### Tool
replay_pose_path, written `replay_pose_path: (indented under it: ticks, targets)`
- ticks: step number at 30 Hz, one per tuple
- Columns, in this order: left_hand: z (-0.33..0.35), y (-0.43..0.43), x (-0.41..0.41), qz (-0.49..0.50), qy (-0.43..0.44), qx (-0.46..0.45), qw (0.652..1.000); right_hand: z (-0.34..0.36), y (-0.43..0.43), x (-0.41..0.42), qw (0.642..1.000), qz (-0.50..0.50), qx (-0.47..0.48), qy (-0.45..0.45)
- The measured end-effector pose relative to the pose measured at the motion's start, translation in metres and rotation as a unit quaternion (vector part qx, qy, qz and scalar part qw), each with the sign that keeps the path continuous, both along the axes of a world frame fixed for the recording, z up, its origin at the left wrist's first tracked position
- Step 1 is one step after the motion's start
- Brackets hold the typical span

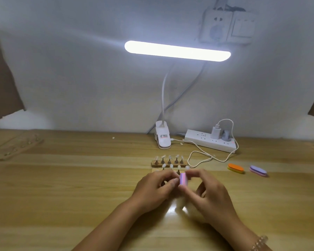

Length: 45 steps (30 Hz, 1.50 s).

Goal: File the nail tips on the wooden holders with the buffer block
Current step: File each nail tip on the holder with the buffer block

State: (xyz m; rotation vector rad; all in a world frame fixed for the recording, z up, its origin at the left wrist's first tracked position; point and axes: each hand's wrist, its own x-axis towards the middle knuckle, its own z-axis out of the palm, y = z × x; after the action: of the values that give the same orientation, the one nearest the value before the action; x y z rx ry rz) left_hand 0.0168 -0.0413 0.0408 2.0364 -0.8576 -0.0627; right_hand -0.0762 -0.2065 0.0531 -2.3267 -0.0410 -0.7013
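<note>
Two wooden holders stand mid-table, each with a row of pale nail tips on small stands. The far holder (169, 163) is fully in view. The near holder (155, 170) is mostly hidden behind my hands, with its nail tips (171, 166) showing above them. My right hand (209, 193) pinches a small pink and purple buffer block (183, 178) at its fingertips. My left hand (155, 188) has its fingers curled in by the block, seemingly pinching a nail stand, though the stand itself is hidden.
An orange and yellow buffer (235, 168) and a purple buffer (258, 170) lie to the right. Behind the holders are a clip lamp base (162, 137), a white power strip (211, 140) and a looping white cable (199, 156). Another wooden rack (20, 147) lies far left.
</note>
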Motion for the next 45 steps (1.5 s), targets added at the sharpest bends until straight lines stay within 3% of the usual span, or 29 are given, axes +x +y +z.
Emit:
replay_pose_path:
  ticks: [2,6,9,13,17,21,25,29,34,40,45]
  targets:
    - [0.0,0.0,0.0,0.005,-0.006,0.006,1.0,0.001,0.004,-0.001,0.999,0.008,-0.043,0.001]
    - [0.001,-0.001,-0.001,0.008,-0.019,0.033,0.999,0.001,-0.002,0.004,0.999,-0.036,-0.026,-0.006]
    - [0.001,0.0,-0.001,0.013,-0.02,0.025,0.999,0.0,0.003,0.0,0.997,-0.003,-0.079,-0.016]
    - [0.002,-0.001,-0.001,0.005,-0.013,0.018,1.0,0.003,-0.003,0.005,0.999,-0.036,-0.015,-0.001]
    - [0.002,0.001,-0.002,0.005,-0.011,0.007,1.0,0.0,0.002,0.0,0.998,0.004,-0.069,0.001]
    - [0.002,-0.001,-0.001,0.008,-0.011,0.008,1.0,0.003,-0.002,0.004,0.999,-0.027,-0.03,0.013]
    - [0.001,0.0,-0.001,0.002,0.0,-0.006,1.0,0.003,0.006,-0.002,0.992,-0.016,-0.122,-0.024]
    - [0.003,-0.001,-0.001,0.001,0.003,-0.001,1.0,0.006,0.001,0.001,0.998,-0.034,-0.049,-0.007]
    - [0.001,0.0,-0.001,-0.005,0.02,-0.012,1.0,0.002,0.007,-0.003,0.994,0.009,-0.105,-0.017]
    - [0.0,-0.002,-0.003,-0.009,0.068,-0.044,0.997,0.003,-0.006,0.004,0.997,-0.075,0.011,-0.033]
    - [0.001,-0.001,0.0,0.004,0.026,-0.014,1.0,0.001,0.006,0.0,0.997,-0.002,-0.082,0.001]
